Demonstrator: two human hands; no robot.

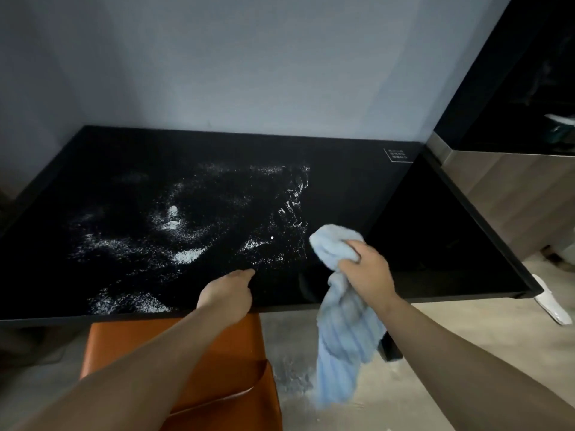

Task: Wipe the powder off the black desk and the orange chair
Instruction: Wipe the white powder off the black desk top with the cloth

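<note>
small white boxed label (398, 155) on black desk (435, 244) corner — lettering too blurred to read

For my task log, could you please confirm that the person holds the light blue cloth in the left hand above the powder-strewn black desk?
Not quite: the head view shows the light blue cloth gripped in the right hand. The left hand is empty, fingers resting on the powder-strewn black desk.

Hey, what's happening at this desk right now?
A person is about to wipe white powder off a black desk. Their right hand grips a bunched light blue cloth just above the desk's right side, while the left hand rests at the front edge. Powder covers the left and middle. An orange chair sits below.
</note>
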